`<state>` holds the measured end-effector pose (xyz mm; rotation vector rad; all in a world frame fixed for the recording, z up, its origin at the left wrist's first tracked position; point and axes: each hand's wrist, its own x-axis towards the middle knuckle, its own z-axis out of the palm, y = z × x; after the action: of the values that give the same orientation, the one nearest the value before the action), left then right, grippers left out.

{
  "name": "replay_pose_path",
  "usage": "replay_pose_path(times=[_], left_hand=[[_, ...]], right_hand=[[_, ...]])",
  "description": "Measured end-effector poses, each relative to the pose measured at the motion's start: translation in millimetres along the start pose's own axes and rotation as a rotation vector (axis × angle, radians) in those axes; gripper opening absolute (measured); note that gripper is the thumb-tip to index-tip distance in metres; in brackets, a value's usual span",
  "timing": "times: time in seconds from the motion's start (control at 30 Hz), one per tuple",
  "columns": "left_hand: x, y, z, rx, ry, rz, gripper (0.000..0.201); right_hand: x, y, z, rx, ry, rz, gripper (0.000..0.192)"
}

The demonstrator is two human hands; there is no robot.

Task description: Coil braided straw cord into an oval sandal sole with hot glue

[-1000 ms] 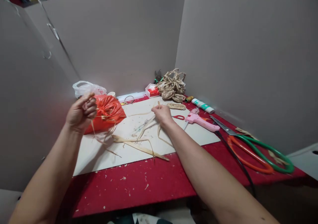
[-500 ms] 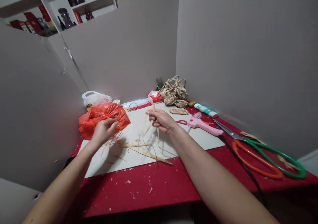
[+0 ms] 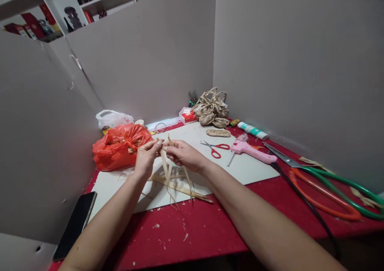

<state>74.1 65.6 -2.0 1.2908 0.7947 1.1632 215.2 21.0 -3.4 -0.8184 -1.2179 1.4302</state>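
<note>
My left hand (image 3: 147, 155) and my right hand (image 3: 183, 155) meet over a white board (image 3: 255, 171), their fingertips almost touching. Both are closed on thin, pale straw strips (image 3: 165, 166) whose ends dangle below the fingers. More flat straw (image 3: 186, 190) lies loose on the board beneath them. Just left of my left hand sits a red plastic bag (image 3: 112, 151) with straw showing at its opening. Small red-handled scissors (image 3: 216, 147) lie to the right of my right hand, beside a pink glue gun (image 3: 252, 151).
Coiled straw cord (image 3: 211, 107) is heaped at the back, with a small woven oval (image 3: 218, 133) before it. Large shears (image 3: 327, 183) lie along the right. A phone (image 3: 75, 225) rests at the left edge. Straw scraps dot the red cloth (image 3: 171, 239).
My left hand has moved right and away from the red bag to meet my right hand, which has shifted slightly left and down. The scissors and phone now show more fully.
</note>
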Motion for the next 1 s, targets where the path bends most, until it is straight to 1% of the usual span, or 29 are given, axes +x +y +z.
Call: replay_pose_path(times=[0.1, 0.2, 0.33, 0.43, 0.6, 0.73, 0.83, 1.0], left_hand=[[6.2, 0.5, -0.1, -0.076, 0.010, -0.034, 0.029], [9.8, 2.3, -2.3, -0.127, -0.029, -0.109, 0.030], [11.2, 2.2, -7.6, -0.157, -0.130, -0.259, 0.026], [12.1, -0.6, -11.0, -0.181, -0.185, -0.324, 0.022], [12.8, -5.8, -14.8, -0.220, -0.258, -0.343, 0.027], [10.4, -10.3, -16.0, -0.240, -0.347, -0.354, 0.027], [8.5, -12.7, -16.1, -0.247, -0.410, -0.376, 0.029], [8.3, -12.1, -16.0, -0.250, -0.457, -0.408, 0.025]], right_hand=[[0.3, -3.0, -3.2, -0.003, 0.032, 0.018, 0.018], [1.8, -3.4, -9.5, -0.035, 0.048, 0.038, 0.022], [4.7, 1.7, -17.0, -0.093, -0.002, 0.085, 0.020], [6.6, 8.5, -19.2, -0.122, -0.064, 0.133, 0.024], [7.0, 15.9, -18.8, -0.132, -0.171, 0.191, 0.030], [6.2, 16.9, -16.6, -0.126, -0.237, 0.218, 0.031], [6.0, 16.8, -15.1, -0.118, -0.265, 0.227, 0.030], [5.1, 14.4, -13.9, -0.111, -0.285, 0.221, 0.030]])
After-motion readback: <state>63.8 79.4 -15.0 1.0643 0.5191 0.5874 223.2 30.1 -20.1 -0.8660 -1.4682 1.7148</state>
